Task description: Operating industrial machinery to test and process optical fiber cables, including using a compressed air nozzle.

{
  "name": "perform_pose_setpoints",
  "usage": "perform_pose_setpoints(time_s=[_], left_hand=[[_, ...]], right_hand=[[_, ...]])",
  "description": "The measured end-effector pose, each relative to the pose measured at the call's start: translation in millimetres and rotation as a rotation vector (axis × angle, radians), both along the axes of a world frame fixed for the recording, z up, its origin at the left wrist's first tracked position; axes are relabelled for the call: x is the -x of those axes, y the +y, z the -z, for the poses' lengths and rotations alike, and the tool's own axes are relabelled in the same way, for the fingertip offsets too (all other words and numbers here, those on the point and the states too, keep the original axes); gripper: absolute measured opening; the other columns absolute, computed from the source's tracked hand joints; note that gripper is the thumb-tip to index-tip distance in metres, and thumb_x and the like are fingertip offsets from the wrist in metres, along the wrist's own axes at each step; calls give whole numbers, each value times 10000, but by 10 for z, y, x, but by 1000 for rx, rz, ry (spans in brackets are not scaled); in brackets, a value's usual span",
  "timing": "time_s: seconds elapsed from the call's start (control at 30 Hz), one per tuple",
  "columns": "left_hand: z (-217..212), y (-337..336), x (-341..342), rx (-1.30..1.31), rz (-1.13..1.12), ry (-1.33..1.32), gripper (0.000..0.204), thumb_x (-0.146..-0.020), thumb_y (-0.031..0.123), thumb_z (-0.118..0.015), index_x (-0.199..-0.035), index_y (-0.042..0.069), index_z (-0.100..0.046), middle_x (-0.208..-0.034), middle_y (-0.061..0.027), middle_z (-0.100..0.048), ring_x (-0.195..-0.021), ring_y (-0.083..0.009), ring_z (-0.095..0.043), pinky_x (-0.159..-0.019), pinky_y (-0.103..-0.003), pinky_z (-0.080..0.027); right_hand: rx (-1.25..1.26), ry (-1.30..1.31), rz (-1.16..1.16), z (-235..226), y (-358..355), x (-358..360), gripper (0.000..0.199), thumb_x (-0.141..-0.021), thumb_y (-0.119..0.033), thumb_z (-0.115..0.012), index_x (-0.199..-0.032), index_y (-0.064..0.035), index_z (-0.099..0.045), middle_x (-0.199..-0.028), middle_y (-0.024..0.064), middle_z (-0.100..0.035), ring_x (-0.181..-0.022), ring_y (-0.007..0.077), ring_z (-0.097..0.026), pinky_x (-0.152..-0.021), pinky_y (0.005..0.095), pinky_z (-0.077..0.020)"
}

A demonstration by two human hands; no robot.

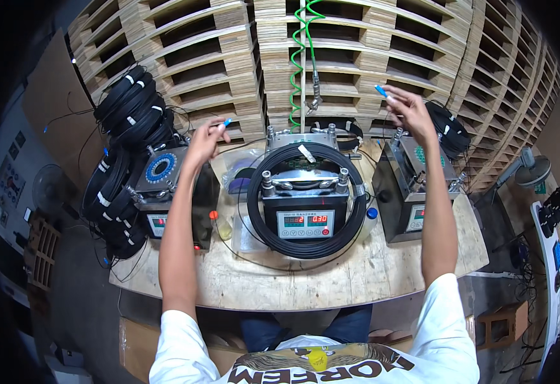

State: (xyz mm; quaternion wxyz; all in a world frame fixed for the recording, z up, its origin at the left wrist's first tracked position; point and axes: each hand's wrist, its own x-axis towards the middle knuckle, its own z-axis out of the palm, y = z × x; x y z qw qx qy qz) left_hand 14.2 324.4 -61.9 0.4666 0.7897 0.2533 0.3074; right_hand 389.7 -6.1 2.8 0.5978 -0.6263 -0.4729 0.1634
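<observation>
Both my hands are raised over the far part of the bench, wide apart. Between the fingertips of my left hand [207,139] is a small blue cable connector [227,122]. My right hand [411,115] is higher and pinches another blue cable connector [381,91], its end pointing up and left. A large coil of black cable [254,221] leans upright around the front of the middle machine [307,214], whose red digits are lit. A white tag is wrapped on the coil's top. Thin black cable trails from the coil across the bench.
Left and right machines [159,170] [414,173] flank the middle one. Stacked black cable coils [126,115] stand at far left. A green spiral air hose [298,57] hangs before wooden pallets [356,32]. Bottles with an orange cap [214,215] and a blue cap [372,213] stand on the bench [305,288].
</observation>
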Motion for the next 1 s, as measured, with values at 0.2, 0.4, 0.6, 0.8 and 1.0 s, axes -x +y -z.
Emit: perform_pose_setpoints(time_s=[0.2, 0.4, 0.6, 0.8, 1.0], left_hand=[[-161, 449, -182, -313, -162, -83, 223, -985, 213, -575, -1065, 12, -523, -782, -71, -686, -582, -102, -539, -541, -246, -422], [-93, 92, -380, -133, 35, 108, 191, -983, 114, -538, -1107, 7, -441, -910, -96, -711, -559, -76, -514, -496, -252, -418], [146, -134, -629, -447, 14, 70, 129, -938, 87, -594, -1021, 10, -531, -844, -159, -682, -683, -190, -654, -615, -343, -511], [101, -191, -700, -483, 342, 217, 295, -931, 183, -579, -1151, 10, -672, -1017, -163, -729, -972, -262, -693, -899, -362, -514], [-25, -739, -689, -391, 259, 606, 934, -841, 711, -560, -1414, -21, -474, -1413, -248, -505, -1311, -321, -502, -1102, -396, -378]], right_hand=[[-102, -569, 330, -97, 368, -549, 271, -948, -27, -572, -1212, 4, -626, -710, 37, -617, -637, 101, -558, -597, 259, -463], [-16, -728, 228, 72, 682, -357, 215, -928, 78, -482, -1113, -30, -489, -833, 123, -649, -830, 222, -676, -745, 344, -526], [175, -758, -1, 490, 706, 165, 304, -730, 137, -504, -1003, 2, -510, -637, 129, -520, -637, 259, -555, -602, 370, -430], [403, -735, -59, 463, 724, 542, 211, -780, -15, -565, -959, 49, -658, -872, 225, -690, -803, 337, -675, -760, 391, -515], [531, -705, -129, 568, 626, 769, 449, -870, -329, -647, -1103, 54, -676, -1024, 256, -696, -947, 337, -689, -868, 399, -526]])
